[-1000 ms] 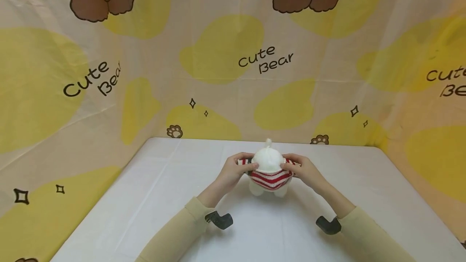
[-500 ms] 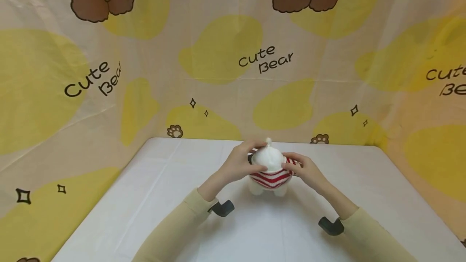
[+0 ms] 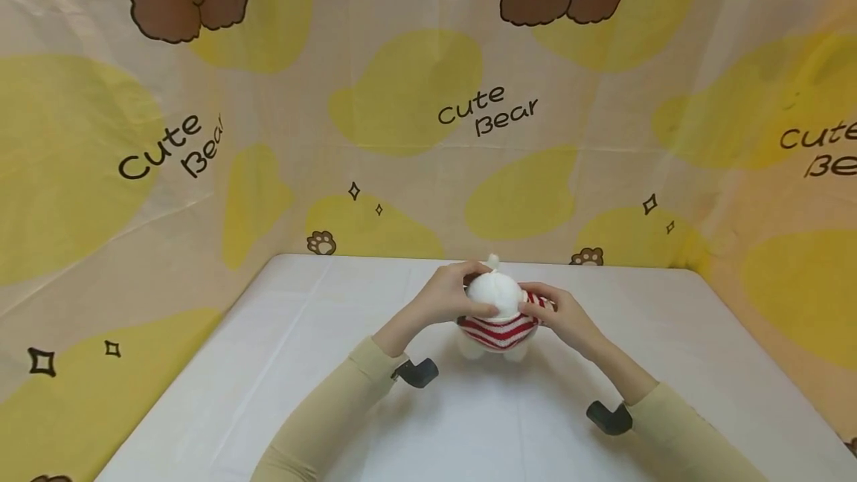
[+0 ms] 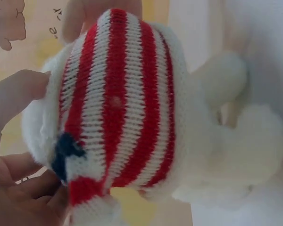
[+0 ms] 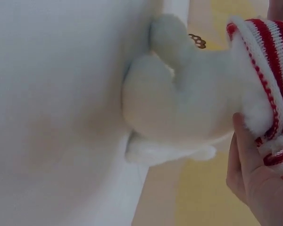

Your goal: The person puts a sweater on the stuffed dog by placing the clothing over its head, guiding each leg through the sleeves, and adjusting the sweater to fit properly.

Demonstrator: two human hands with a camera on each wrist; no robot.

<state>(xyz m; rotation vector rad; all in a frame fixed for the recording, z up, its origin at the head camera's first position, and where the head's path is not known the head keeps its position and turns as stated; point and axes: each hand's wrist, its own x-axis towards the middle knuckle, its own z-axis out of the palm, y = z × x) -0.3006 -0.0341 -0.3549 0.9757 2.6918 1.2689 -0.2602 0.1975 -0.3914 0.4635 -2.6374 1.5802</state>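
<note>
A small white plush toy (image 3: 494,294) in a red-and-white striped knitted sweater (image 3: 498,330) stands on the white table (image 3: 268,363), its back towards me. My left hand (image 3: 447,296) grips its left side and reaches over the top, fingers curled round the plush. My right hand (image 3: 557,312) pinches the sweater's edge on the right side. In the left wrist view the striped sweater (image 4: 118,99) fills the frame with my fingers (image 4: 14,94) around it. In the right wrist view the plush legs (image 5: 174,113) show white, and my thumb (image 5: 245,155) lies by the sweater hem (image 5: 269,80).
A cloth backdrop (image 3: 428,110) printed with yellow blobs, brown bears and "Cute Bear" wraps the table's back and sides. Black wrist-camera mounts (image 3: 416,373) (image 3: 605,418) sit under both beige sleeves.
My left hand has risen from the toy's side to curl over its upper left. The right hand has stayed on the sweater's right edge.
</note>
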